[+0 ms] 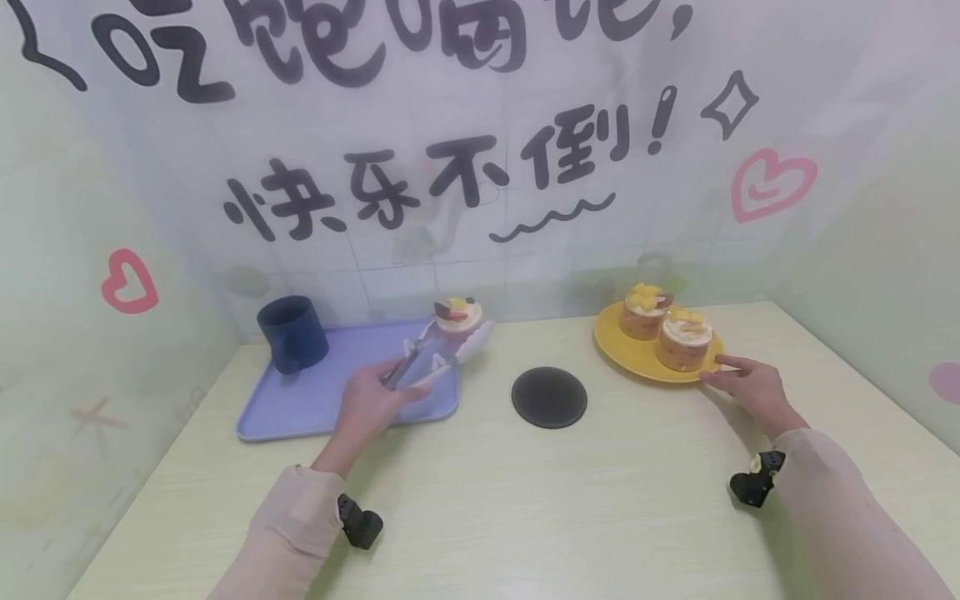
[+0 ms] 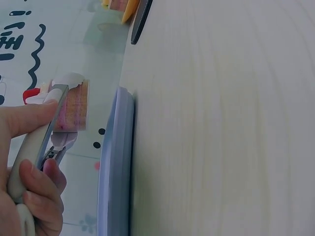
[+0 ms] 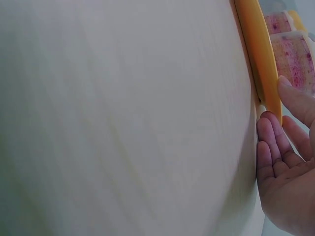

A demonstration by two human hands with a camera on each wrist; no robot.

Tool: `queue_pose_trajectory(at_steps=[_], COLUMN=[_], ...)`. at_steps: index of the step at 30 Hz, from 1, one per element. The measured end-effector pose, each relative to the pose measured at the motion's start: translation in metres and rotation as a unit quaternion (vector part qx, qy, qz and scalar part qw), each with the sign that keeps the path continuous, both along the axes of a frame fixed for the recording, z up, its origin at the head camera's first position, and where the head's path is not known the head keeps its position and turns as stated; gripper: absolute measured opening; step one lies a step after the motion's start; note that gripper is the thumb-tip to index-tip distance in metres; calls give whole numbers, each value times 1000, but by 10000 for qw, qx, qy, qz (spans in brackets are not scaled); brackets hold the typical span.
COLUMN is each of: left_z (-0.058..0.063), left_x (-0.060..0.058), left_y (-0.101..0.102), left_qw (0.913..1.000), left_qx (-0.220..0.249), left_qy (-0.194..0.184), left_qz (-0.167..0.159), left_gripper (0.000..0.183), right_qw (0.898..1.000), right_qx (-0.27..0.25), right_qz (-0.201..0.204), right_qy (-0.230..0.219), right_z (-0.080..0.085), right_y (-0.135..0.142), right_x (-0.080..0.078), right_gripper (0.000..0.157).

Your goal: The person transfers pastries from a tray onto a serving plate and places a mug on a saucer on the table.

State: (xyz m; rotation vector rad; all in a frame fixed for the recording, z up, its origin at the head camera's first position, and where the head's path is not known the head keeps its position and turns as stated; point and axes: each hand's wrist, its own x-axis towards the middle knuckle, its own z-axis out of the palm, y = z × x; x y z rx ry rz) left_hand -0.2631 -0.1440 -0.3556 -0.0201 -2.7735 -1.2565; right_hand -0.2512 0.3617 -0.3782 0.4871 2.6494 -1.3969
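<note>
My left hand (image 1: 371, 402) grips a pair of tongs (image 2: 37, 142) over the right part of the blue-purple tray (image 1: 300, 417). Between the tongs' ends is a small round cake (image 1: 459, 317) topped with cream and fruit, held up near the tray's back right corner. Over on the right, my right hand (image 1: 753, 393) pinches the near right rim of a yellow plate (image 1: 615, 340), with the thumb at its upper side and fingers by its underside. Two cream-topped cakes, one behind (image 1: 642, 321) and one in front (image 1: 684, 346), stand on that plate.
A dark blue mug (image 1: 294, 335) stands at the tray's back left. Between tray and plate lies a round black coaster (image 1: 549, 398) on the pale wooden table (image 1: 555, 508). Printed sheets (image 1: 480, 242) form walls at the back and sides.
</note>
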Motion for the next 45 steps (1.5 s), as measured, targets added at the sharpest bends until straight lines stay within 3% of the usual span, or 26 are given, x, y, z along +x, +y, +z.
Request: queue_pose_trajectory(at_steps=[45], left_z=[-10], left_x=[-2], left_y=[36], left_qw=[9992], left_qx=[346], left_qy=[-6], left_qz=[-195], left_gripper=[70], right_qw=[10000], right_qx=[-13], right_qz=[53], right_qy=[-68], right_z=[3], right_y=[0], right_x=[1], right_gripper=[91])
